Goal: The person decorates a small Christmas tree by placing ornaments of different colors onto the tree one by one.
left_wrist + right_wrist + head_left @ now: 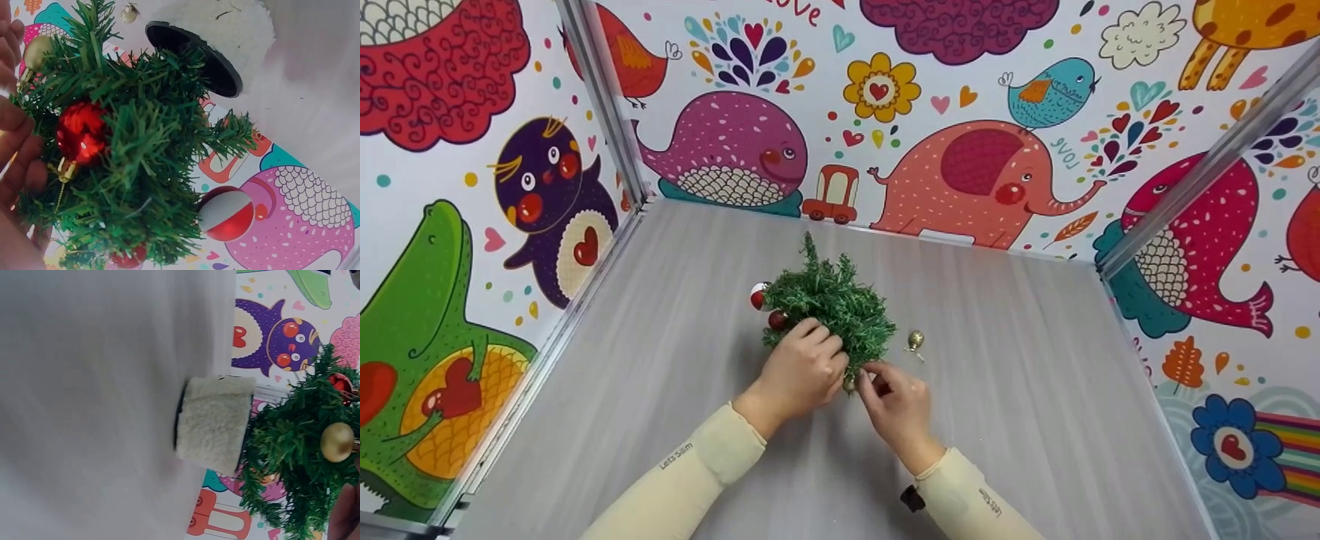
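A small artificial Christmas tree (832, 300) stands on the table, green and bushy. Its white fuzzy base with a dark edge (216, 424) shows in the right wrist view. My left hand (804, 367) grips the near side of the tree, its fingers curled among the branches. Close beside it, my right hand (898, 405) pinches at a gold ball ornament (337, 442) low on the near branches; the exact pinch point is hidden. A shiny red ball (83, 133) and a red-and-white ball (226, 214) hang on the tree.
Another gold ornament (916, 340) with a short cord lies on the grey table (1020, 420), right of the tree. Walls printed with cartoon animals (982, 180) enclose the table at the back and sides, joined by metal corner frames (607, 105).
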The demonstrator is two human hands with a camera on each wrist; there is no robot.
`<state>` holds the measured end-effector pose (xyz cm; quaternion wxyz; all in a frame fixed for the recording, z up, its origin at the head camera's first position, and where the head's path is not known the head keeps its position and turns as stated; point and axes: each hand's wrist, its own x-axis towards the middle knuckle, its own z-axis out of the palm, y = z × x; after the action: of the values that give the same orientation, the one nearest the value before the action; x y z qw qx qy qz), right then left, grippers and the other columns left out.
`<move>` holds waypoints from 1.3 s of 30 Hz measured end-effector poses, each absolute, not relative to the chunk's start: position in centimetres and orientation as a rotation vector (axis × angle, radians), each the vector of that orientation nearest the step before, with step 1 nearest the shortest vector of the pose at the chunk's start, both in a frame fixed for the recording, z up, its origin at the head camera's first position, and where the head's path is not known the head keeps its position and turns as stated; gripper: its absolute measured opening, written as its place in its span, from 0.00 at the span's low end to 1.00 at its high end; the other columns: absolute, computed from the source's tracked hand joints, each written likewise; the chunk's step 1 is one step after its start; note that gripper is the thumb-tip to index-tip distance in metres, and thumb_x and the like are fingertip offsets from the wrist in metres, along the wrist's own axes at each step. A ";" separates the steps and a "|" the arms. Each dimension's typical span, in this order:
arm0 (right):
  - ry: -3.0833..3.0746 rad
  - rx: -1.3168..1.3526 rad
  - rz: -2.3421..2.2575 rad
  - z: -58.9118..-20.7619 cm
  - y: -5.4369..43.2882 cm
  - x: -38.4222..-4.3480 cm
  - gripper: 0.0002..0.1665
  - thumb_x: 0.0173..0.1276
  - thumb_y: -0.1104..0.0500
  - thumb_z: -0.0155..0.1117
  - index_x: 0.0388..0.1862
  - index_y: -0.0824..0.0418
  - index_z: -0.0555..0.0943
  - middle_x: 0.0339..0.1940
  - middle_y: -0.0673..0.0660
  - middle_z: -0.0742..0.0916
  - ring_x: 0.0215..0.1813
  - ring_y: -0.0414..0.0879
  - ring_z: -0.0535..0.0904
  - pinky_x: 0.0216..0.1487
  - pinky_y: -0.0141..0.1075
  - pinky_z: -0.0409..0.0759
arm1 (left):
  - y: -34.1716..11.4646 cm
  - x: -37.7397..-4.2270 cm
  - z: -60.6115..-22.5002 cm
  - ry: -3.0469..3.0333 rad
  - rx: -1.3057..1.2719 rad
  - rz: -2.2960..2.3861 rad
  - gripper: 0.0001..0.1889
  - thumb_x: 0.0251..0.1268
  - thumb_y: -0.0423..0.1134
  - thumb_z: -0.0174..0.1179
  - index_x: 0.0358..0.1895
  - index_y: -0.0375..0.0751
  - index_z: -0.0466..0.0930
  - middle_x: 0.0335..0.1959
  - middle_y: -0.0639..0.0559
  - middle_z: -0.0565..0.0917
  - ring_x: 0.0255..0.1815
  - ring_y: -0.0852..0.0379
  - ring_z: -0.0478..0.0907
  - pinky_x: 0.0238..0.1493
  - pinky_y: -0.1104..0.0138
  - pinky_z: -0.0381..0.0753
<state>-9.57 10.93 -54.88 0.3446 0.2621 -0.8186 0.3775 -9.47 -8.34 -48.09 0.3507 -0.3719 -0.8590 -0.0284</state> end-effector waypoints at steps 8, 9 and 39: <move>-2.195 0.656 0.921 -55.3 10.6 -9.4 0.03 0.60 0.61 0.69 0.28 0.54 0.85 0.13 0.40 0.78 0.16 0.28 0.67 0.14 0.26 0.68 | -8.2 -9.5 -48.4 -2.236 -0.968 0.028 0.07 0.52 0.39 0.65 0.21 0.45 0.80 0.25 0.53 0.80 0.33 0.50 0.77 0.55 0.56 0.74; -2.197 0.667 0.917 -55.4 10.6 -9.4 0.02 0.60 0.61 0.69 0.28 0.54 0.85 0.13 0.40 0.78 0.16 0.28 0.68 0.14 0.26 0.68 | -8.1 -9.4 -48.4 -2.239 -0.968 0.034 0.07 0.52 0.39 0.65 0.20 0.45 0.80 0.25 0.53 0.80 0.33 0.50 0.76 0.55 0.56 0.74; -2.083 0.729 0.962 -55.2 11.2 -9.8 0.06 0.59 0.66 0.71 0.34 0.57 0.86 0.17 0.43 0.79 0.18 0.30 0.70 0.16 0.27 0.70 | -8.2 -9.3 -48.1 -2.280 -0.954 -0.009 0.06 0.54 0.39 0.65 0.22 0.46 0.81 0.26 0.53 0.81 0.35 0.50 0.78 0.56 0.55 0.73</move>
<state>-9.80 11.16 -55.23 0.3587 0.2828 -0.8077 0.3729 -9.28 -8.16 -48.10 0.3286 -0.3646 -0.8713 -0.0033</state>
